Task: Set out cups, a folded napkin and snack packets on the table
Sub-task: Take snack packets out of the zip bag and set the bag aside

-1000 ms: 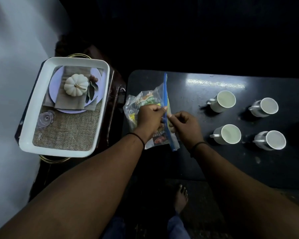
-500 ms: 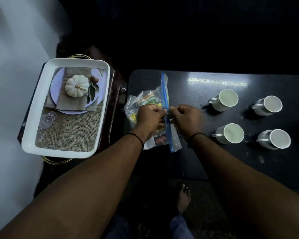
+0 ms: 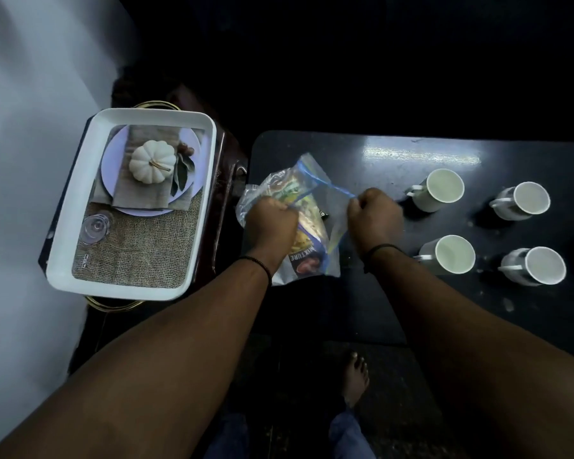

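- Head view: a dark counter (image 3: pixel 411 150) carries everything but the tray.
- One white tray (image 3: pixel 65 207) sits to its left, printed with a place setting.
- One clear zip bag (image 3: pixel 312 240) with a blue seal lies at the counter's left end, its mouth pulled wide; snack packets (image 3: pixel 304 260) show inside, count unclear.
- Four white cups (image 3: pixel 444 189) stand to the right in two rows of two.
- Left hand (image 3: pixel 270 223) and right hand (image 3: pixel 375 212) each pinch one lip of the bag.
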